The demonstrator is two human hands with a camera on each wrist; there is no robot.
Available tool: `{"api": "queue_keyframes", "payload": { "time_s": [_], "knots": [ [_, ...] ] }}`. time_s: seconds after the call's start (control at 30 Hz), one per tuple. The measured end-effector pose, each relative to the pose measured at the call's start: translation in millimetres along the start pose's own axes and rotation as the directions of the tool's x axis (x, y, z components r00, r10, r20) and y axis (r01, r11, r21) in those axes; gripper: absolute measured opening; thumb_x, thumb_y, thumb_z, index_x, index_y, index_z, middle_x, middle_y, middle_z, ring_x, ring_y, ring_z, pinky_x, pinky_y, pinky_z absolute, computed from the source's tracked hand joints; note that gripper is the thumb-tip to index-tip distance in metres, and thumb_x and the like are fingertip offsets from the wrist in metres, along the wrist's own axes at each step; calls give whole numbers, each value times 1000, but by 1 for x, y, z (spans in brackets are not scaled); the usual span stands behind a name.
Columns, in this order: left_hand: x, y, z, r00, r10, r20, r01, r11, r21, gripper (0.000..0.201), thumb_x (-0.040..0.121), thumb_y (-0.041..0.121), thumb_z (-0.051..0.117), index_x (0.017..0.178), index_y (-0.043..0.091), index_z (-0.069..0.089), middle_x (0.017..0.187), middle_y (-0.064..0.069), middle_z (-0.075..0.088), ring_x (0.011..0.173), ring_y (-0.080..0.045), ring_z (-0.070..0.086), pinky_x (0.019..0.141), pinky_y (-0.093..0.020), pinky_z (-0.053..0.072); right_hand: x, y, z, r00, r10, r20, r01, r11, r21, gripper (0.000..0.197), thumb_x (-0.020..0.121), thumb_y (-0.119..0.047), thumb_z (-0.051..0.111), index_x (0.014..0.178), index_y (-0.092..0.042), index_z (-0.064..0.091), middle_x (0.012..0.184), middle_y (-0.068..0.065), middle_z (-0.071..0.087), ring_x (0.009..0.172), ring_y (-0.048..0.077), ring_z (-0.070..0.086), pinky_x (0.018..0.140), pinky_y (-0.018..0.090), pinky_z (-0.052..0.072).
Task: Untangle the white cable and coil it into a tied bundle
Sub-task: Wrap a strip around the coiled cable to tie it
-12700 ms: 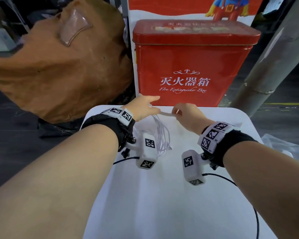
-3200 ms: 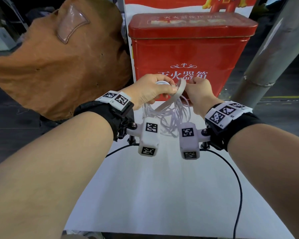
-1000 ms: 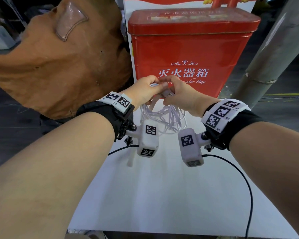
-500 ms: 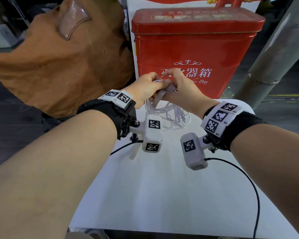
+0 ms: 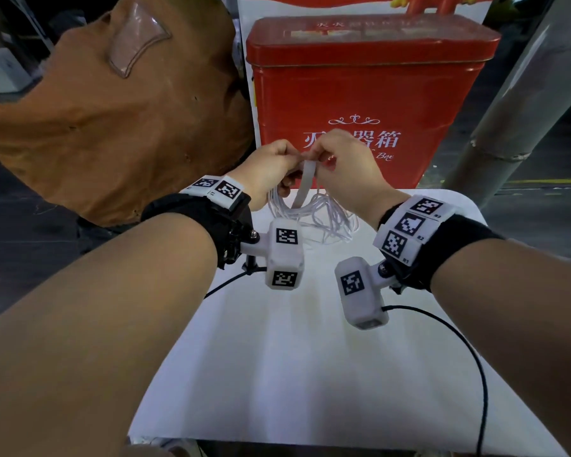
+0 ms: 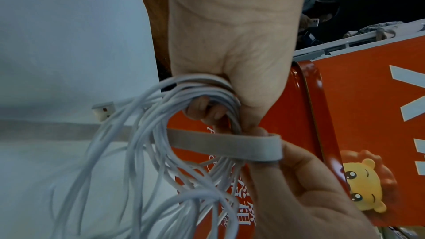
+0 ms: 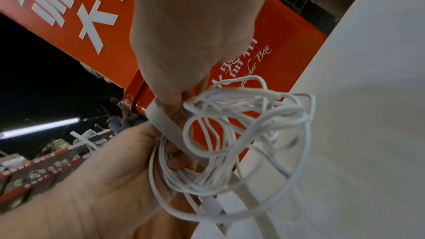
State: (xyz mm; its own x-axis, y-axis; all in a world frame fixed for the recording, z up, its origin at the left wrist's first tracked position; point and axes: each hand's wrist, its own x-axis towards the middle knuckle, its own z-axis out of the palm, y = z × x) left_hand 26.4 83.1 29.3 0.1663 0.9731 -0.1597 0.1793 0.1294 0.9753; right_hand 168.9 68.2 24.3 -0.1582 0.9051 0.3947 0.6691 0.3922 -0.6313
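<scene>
Nearest the camera, two bare forearms reach forward over the white counter point(image 5: 310, 374), each wrist wearing a black band with coded tags and a small white camera block. Thin black leads trail from those blocks across the counter.

Beyond the wrists, both hands meet above the far part of the counter. The left hand point(image 5: 271, 169) has its fingers point(image 6: 204, 108) curled through the top of the coiled white cable point(image 5: 314, 212), gripping the gathered loops against the palm; the rest of the loops hang loose below the hands, down toward the counter surface. One white plug end point(image 6: 102, 113) of the cable sticks out beside the loops in the left wrist view.

The right hand point(image 5: 346, 169) pinches a flat grey strap point(image 5: 305, 183) between thumb and fingers, right beside the left hand's grip. The strap bends in a loop over the right thumb and crosses the cable bundle, and its free tail hangs down between the hands. Whether the strap is closed around the coil cannot be told.

Behind the hands stands a red fire extinguisher box point(image 5: 366, 94) with white lettering. To its left lies a large brown sack point(image 5: 119, 120), and to its right a grey pole point(image 5: 515, 103) leans.
</scene>
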Motion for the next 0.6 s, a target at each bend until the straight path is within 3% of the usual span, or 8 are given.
{"api": "queue_keyframes", "payload": {
  "time_s": [0.07,0.2,0.4,0.5,0.6],
  "knots": [
    [-1,-1,-2,1000,10,7,-11,999,35,23,95,10,57,74,14,48,58,-4,48,50,-16,40,45,-25,28,1,0,-1,997,81,-11,-79,992,101,7,87,-9,62,89,-12,68,82,-4,60,75,13,58,70,24,51],
    [-1,-1,-5,997,75,16,-77,988,133,22,96,9,54,76,17,53,70,-5,66,70,-22,63,47,-22,43,2,2,-3,961,274,-47,-245,913,326,9,85,-6,63,81,-13,68,71,-3,64,63,9,57,64,24,53],
    [-6,4,-2,991,68,119,-93,971,219,17,94,11,58,80,18,53,64,-3,64,43,-6,38,45,-19,30,3,5,-12,899,439,-7,-376,778,503,24,87,0,59,67,-14,64,57,-2,65,49,9,62,58,24,58],
    [-7,6,0,988,68,139,-106,951,289,17,87,10,65,78,20,55,60,3,60,45,-7,38,43,-17,30,0,5,-15,872,487,43,-435,732,524,21,88,-4,59,69,-9,64,61,7,66,47,12,63,54,26,57],
    [-9,8,2,984,38,172,-86,957,278,18,85,5,62,75,19,57,55,6,57,42,-6,34,43,-17,28,-1,7,-14,821,570,33,-504,696,511,28,92,-13,58,64,-8,62,51,5,63,39,12,59,45,22,53]
  ]
}}
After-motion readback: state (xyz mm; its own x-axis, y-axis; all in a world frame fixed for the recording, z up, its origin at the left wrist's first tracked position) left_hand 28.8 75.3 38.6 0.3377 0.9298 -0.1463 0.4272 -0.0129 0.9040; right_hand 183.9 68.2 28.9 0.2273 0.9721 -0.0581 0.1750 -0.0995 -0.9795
